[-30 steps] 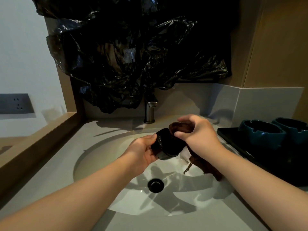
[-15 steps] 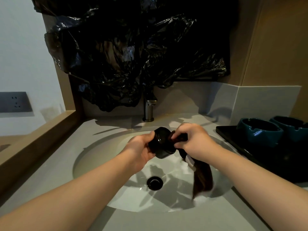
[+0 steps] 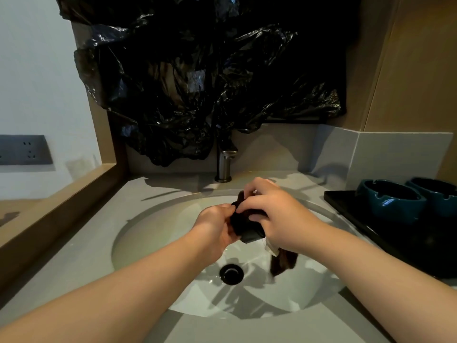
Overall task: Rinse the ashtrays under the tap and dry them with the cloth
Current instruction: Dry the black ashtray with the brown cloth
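Brown cloth (image 3: 282,263) has bunched up over the dark ashtray (image 3: 247,232) between the hands, left hand (image 3: 214,227) clutching the ashtray, right hand (image 3: 282,219) gripping cloth, so drying looks well underway.

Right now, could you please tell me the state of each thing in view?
Dark ashtray: held by left hand over the sink.
Cloth: gripped by right hand, pressed on that ashtray.
Tap: no water visible.
Nearer teal ashtray, farther teal ashtray: upright on the black tray.
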Available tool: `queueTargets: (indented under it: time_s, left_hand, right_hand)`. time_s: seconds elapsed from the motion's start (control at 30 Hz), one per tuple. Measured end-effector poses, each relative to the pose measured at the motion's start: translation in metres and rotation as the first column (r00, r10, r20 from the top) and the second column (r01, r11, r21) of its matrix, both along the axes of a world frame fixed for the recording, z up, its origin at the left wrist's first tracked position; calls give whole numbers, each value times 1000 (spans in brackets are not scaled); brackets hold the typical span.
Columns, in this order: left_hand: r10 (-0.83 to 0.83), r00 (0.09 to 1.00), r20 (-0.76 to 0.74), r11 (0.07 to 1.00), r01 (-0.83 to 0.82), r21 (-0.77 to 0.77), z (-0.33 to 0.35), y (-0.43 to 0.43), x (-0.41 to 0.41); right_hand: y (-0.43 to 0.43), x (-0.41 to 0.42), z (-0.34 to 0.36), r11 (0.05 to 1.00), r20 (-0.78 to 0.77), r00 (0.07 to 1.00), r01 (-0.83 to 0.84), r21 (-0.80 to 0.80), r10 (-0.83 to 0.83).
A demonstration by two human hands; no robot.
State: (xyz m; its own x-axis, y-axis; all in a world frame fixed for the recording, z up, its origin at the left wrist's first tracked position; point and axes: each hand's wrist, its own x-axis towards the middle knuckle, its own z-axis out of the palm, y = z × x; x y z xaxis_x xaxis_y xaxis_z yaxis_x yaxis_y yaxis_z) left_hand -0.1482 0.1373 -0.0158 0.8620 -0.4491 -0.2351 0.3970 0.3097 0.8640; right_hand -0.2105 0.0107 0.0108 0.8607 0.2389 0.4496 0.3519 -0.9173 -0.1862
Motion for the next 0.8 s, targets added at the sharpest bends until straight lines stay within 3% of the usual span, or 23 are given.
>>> queueTargets:
  time_s: [0.2,0.3,0.37,0.43,0.47,0.53,0.63,0.73,0.8]
  left_hand:
    - [76,987,-139,987,-94,-128,2,8,10]
    - [125,983,-136,971,-150,-187,6,13,14]
    - [132,988,-74,974,-144,-173,7,12,15]
    - [158,982,101,986,-162,32,6,7,12]
    - [133,946,296,944,-212,253,5,6,10]
    - [-93,769,632,742,-370,559,3,6,4]
    - [-370,532,761,594,-495,634,1,6,-7]
    - [-493,399,773,537,-560,631,2,7,-13]
    - [-556,335,760,499,-597,628,4,8,-12]
  right_hand:
    - [4,-5,5,983,2,1000,-30,-183,31]
    - [-21,6,-2,974,-130,976,149,-172,-172]
    - [-38,17,-6,939,-189,924,342,20,-333]
    - [-44,26,-7,786,-278,855,513,345,-437]
    - [-46,29,-8,674,-342,829,559,482,-443]
    - [-49,31,-6,448,-456,794,605,658,-403]
    - [-49,24,-3,146,-618,761,647,749,-198]
    - [-44,20,1,89,-675,737,674,733,-26]
    - [-45,22,2,158,-704,710,694,702,13]
